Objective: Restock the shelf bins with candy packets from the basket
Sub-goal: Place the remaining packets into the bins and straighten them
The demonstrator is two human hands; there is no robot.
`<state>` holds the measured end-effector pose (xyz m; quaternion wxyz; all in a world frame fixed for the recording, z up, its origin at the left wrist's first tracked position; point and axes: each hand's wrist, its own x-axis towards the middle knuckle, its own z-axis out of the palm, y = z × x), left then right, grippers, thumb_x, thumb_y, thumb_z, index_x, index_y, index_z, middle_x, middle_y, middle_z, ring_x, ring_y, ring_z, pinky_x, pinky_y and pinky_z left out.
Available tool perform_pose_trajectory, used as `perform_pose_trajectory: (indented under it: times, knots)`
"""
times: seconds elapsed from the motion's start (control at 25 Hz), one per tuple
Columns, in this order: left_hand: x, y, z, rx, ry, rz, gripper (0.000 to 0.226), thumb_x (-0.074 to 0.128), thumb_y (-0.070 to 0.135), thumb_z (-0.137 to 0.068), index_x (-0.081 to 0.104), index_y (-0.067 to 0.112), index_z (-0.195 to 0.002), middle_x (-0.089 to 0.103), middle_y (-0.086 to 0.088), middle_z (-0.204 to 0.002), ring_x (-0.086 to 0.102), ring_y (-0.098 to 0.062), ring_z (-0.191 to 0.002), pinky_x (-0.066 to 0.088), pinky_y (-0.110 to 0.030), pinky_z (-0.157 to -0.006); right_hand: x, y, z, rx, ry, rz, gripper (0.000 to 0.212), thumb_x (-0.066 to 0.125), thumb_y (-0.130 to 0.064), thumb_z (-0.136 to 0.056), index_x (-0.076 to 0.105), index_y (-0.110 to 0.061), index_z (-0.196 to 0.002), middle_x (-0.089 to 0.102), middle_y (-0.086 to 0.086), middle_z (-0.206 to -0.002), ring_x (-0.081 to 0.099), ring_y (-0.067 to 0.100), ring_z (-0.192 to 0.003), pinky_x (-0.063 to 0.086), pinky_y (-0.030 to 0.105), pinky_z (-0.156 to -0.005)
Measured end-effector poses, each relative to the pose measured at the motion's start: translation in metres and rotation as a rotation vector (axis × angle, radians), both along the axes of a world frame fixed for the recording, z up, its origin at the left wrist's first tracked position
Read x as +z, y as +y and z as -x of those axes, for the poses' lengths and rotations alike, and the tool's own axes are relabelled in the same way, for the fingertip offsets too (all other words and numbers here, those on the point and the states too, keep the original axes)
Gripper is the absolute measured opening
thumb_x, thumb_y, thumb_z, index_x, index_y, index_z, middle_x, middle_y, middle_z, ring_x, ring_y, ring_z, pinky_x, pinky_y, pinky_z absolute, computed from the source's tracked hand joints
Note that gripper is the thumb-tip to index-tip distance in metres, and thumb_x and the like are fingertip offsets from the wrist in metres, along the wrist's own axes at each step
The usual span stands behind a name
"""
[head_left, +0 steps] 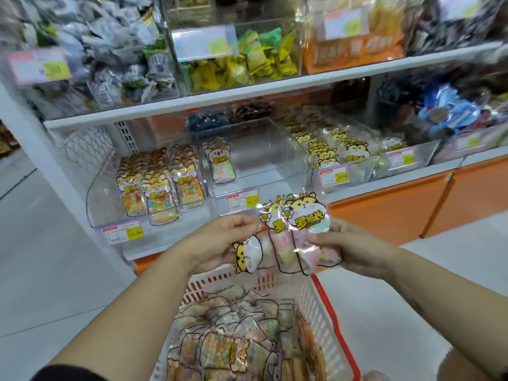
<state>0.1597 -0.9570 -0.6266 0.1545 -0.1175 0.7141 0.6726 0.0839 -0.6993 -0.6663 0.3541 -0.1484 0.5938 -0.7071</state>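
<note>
left hand [220, 244] and right hand [357, 250], fingers tight around a bunch of candy packets [298, 229], above the basket [333, 316]

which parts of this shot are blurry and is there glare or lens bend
Head view: the top-shelf bins and price tags are smeared by blur; the candy packets in the left hand and right hand read sharper; glare streaks the clear middle bin; the wide lens bows the shelf edge.

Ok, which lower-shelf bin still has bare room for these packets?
Middle bin: bare floor right of its lone packet, best for the held packets. Left bin: bare strip left of its rows. Right bin is crowded to the front.
</note>
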Motion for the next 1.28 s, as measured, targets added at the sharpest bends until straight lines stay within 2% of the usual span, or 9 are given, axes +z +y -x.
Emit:
perform_pose_trajectory:
  times: [0.24,0.4,0.52,0.6,0.8,0.92,1.04,1.16,1.28]
  knots:
    - [0.039,0.036,0.028,-0.155,0.157,0.385,0.021,0.066,-0.001,-0.092,0.071,0.017,-0.102,0.067,0.006,-0.087,0.063,-0.007,-0.082,0.046,-0.014,-0.068,0.018,0.041,0.029,-0.144,0.092,-0.027,0.045,0.07,-0.006,-0.078,0.059,0.004,-0.121,0.066,0.021,-0.113,0.057,0.031,-0.104,0.039,0.052,-0.099]
    - [0.004,0.033,0.014,0.048,0.285,0.897,0.006,0.069,0.019,-0.094,0.068,0.025,-0.094,0.062,0.007,-0.089,0.058,-0.013,-0.08,0.041,-0.023,-0.06,-0.003,0.013,0.003,-0.108,0.272,-0.167,0.051,0.079,-0.026,-0.068,0.063,0.0,-0.11,0.069,0.025,-0.103,0.056,0.03,-0.087,0.039,0.046,-0.078]
    - [-0.046,0.019,-0.01,0.261,-0.093,0.506,0.027,0.057,0.038,-0.1,0.063,0.012,-0.107,0.067,-0.006,-0.101,0.065,-0.017,-0.079,0.051,-0.029,-0.073,-0.016,-0.003,-0.018,-0.048,0.516,-0.308,0.017,0.076,-0.02,-0.078,0.07,-0.016,-0.094,0.075,0.013,-0.09,0.063,0.022,-0.076,0.053,0.046,-0.071]
    - [-0.068,0.014,-0.024,0.316,-0.385,0.09,0.051,0.048,0.054,-0.1,0.054,0.008,-0.122,0.069,-0.011,-0.109,0.074,-0.024,-0.082,0.058,-0.04,-0.079,-0.01,-0.007,-0.028,-0.003,0.631,-0.368,0.012,0.074,-0.013,-0.085,0.07,-0.024,-0.086,0.074,-0.009,-0.077,0.06,0.003,-0.065,0.05,0.025,-0.06]
    - [-0.097,0.01,-0.033,0.364,-0.457,-0.533,0.061,0.056,0.05,-0.098,0.053,0.003,-0.137,0.062,-0.026,-0.131,0.067,-0.036,-0.108,0.059,-0.048,-0.088,-0.005,-0.018,-0.046,0.14,0.718,-0.429,0.015,0.072,-0.011,-0.089,0.068,-0.021,-0.08,0.063,-0.022,-0.06,0.05,-0.004,-0.051,0.035,0.013,-0.052]
    - [-0.094,0.019,-0.028,0.387,-0.386,-0.436,0.046,0.06,0.025,-0.099,0.054,0.005,-0.14,0.065,-0.022,-0.128,0.067,-0.037,-0.108,0.06,-0.046,-0.078,-0.011,-0.019,-0.046,0.227,0.709,-0.464,0.012,0.073,-0.01,-0.087,0.067,-0.013,-0.078,0.062,-0.011,-0.061,0.049,0.003,-0.053,0.037,0.022,-0.052]
    - [-0.092,0.018,-0.02,0.547,-0.195,-0.401,0.071,0.071,0.005,-0.087,0.037,0.008,-0.149,0.067,-0.022,-0.122,0.071,-0.034,-0.099,0.053,-0.06,-0.092,-0.004,-0.012,-0.038,0.228,0.676,-0.442,0.005,0.074,-0.012,-0.087,0.071,-0.016,-0.085,0.075,0.002,-0.078,0.066,0.015,-0.067,0.05,0.033,-0.06]
    - [-0.078,0.009,-0.017,0.621,-0.016,-0.36,0.052,0.061,-0.003,-0.094,0.045,0.015,-0.141,0.072,-0.015,-0.102,0.074,-0.028,-0.083,0.055,-0.058,-0.092,0.003,0.001,-0.023,0.051,0.482,-0.322,0.008,0.072,-0.004,-0.088,0.071,-0.012,-0.089,0.069,-0.002,-0.07,0.057,0.01,-0.056,0.042,0.021,-0.051]
    - [-0.057,0.011,-0.012,0.485,0.063,-0.235,0.042,0.059,0.0,-0.096,0.049,0.009,-0.136,0.069,-0.023,-0.114,0.069,-0.038,-0.1,0.056,-0.052,-0.092,0.002,0.006,-0.005,-0.169,0.228,-0.126,0.017,0.069,-0.002,-0.087,0.068,-0.001,-0.104,0.069,0.012,-0.087,0.059,0.018,-0.071,0.045,0.026,-0.061]
